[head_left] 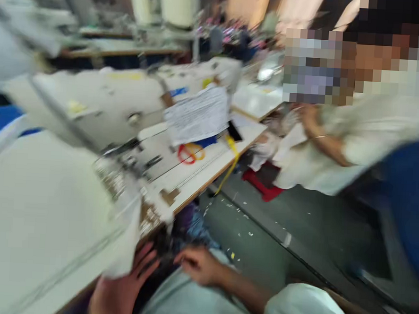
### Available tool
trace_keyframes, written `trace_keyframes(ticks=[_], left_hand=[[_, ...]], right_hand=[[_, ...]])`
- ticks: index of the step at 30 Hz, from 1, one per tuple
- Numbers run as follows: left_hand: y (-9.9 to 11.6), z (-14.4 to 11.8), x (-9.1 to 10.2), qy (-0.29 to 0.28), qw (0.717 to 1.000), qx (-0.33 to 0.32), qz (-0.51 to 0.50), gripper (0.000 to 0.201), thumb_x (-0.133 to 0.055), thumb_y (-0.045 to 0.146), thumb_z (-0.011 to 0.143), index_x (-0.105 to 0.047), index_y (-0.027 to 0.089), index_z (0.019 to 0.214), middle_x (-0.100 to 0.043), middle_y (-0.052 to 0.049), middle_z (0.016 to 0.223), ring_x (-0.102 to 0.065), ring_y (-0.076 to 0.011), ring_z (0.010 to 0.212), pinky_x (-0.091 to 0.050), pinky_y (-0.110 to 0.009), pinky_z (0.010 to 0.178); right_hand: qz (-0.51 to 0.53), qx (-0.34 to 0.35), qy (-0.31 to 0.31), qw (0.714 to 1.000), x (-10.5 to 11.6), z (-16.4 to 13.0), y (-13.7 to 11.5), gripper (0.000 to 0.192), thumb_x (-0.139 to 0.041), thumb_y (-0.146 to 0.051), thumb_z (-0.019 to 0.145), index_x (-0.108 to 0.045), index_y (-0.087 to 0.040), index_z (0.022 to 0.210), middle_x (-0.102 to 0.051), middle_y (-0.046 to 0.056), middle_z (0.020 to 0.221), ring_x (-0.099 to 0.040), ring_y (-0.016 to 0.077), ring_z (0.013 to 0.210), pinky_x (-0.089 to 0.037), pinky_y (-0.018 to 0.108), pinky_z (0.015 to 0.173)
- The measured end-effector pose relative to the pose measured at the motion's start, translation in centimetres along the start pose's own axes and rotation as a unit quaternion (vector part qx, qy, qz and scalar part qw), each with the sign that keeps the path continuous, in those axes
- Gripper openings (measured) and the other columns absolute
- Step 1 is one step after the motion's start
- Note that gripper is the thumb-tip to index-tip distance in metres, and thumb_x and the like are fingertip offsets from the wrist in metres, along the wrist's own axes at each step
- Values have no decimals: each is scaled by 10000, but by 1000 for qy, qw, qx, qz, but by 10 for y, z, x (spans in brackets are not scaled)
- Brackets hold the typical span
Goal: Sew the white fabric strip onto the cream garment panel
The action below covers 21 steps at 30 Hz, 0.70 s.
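My left hand [123, 282] is at the front edge of the sewing table, palm partly turned up and fingers spread. A white cloth [122, 246] hangs over the edge right beside it; whether they touch is unclear. Above my lap, my right hand [199, 265] is curled, thumb and forefinger drawn together. Blur hides anything between its fingertips. Ahead of both hands stands a white sewing machine [116, 104], its needle area [124, 159] smeared by motion. Small pale scraps [151, 217] lie at the table edge near my hands.
On the table are a printed paper sheet [198, 113], red-handled scissors [186, 154], a yellow measuring tape [233, 161] and a dark flat object [234, 131]. A co-worker [338, 136] sits at the right, handling white fabric. Scraps dot the floor [261, 245].
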<state>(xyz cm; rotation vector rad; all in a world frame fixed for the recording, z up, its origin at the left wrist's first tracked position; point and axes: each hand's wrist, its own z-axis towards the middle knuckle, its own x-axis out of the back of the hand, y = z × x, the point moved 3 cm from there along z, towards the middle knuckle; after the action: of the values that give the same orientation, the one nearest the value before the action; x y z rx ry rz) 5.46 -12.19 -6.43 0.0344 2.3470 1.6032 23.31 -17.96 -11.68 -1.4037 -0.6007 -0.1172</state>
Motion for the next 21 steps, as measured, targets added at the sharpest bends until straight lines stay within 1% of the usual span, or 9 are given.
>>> trace_keyframes(ticks=[2, 6, 8, 10, 11, 13, 16, 18, 21], left_hand=[[-12, -21, 12, 63, 995, 44, -67, 639, -707, 695, 734, -705, 139, 1050, -747, -143, 952, -705, -299, 872, -601, -449, 781], [-22, -33, 15, 74, 990, 79, -88, 708, -728, 673, 730, -694, 80, 1115, -766, -168, 925, -726, -254, 767, -597, -383, 755], [-19, -41, 16, 77, 996, 26, -23, 658, -653, 670, 803, -689, 95, 1119, -766, -155, 919, -715, -231, 699, -588, -361, 690], [-9, -56, 21, 138, 978, -97, 123, 481, -651, 559, 860, -688, 142, 1097, -752, -90, 851, -665, -180, 614, -556, -320, 637], [-1, -65, 24, 190, 943, -177, 207, 388, -681, 474, 864, -677, 169, 1104, -731, -55, 824, -633, -157, 597, -534, -298, 622], [18, -80, 29, 295, 827, -320, 356, 408, -749, 335, 827, -627, 205, 1194, -692, -33, 868, -617, -159, 682, -519, -294, 669], [37, -78, 30, 330, 677, -398, 524, 612, -777, 318, 809, -520, 189, 1349, -665, -121, 1135, -624, -272, 1054, -494, -420, 930], [42, -65, 29, 290, 630, -407, 594, 518, -723, 268, 863, -534, 204, 1342, -669, -125, 1195, -602, -291, 1156, -421, -472, 1043], [44, -53, 29, 254, 614, -438, 605, 324, -657, 144, 896, -625, 263, 1196, -715, -67, 1134, -640, -256, 1102, -427, -454, 1022]], right_hand=[[25, -2, 8, 1000, 1, -4, 3, 271, -458, -319, 1015, -678, -163, 1049, -650, 5, 712, -521, 112, 553, -424, 234, 526], [33, 18, 35, 999, 25, 0, -10, 251, -449, -285, 990, -670, -178, 1040, -604, -20, 641, -434, 101, 476, -352, 243, 495], [26, 33, 57, 997, 41, 4, -24, 238, -450, -267, 989, -666, -180, 1037, -575, -30, 616, -428, 101, 468, -343, 243, 485], [24, 46, 72, 996, 53, 8, -38, 227, -451, -247, 994, -661, -183, 1051, -519, -54, 571, -420, 97, 450, -331, 235, 464], [26, 52, 79, 995, 57, 11, -44, 219, -455, -239, 995, -658, -186, 1057, -495, -64, 555, -420, 96, 443, -329, 230, 455], [38, 64, 94, 993, 63, 20, -54, 205, -462, -229, 997, -650, -190, 1068, -492, -69, 555, -442, 93, 445, -344, 218, 447], [62, 82, 104, 989, 66, 37, -66, 197, -462, -227, 1002, -641, -196, 1078, -532, -64, 573, -488, 92, 464, -380, 204, 452], [70, 90, 94, 989, 64, 47, -72, 200, -463, -232, 1002, -640, -198, 1087, -549, -61, 579, -501, 92, 470, -393, 202, 455], [75, 89, 68, 991, 60, 55, -77, 210, -465, -259, 1003, -645, -202, 1096, -560, -55, 581, -517, 98, 478, -417, 210, 469]])
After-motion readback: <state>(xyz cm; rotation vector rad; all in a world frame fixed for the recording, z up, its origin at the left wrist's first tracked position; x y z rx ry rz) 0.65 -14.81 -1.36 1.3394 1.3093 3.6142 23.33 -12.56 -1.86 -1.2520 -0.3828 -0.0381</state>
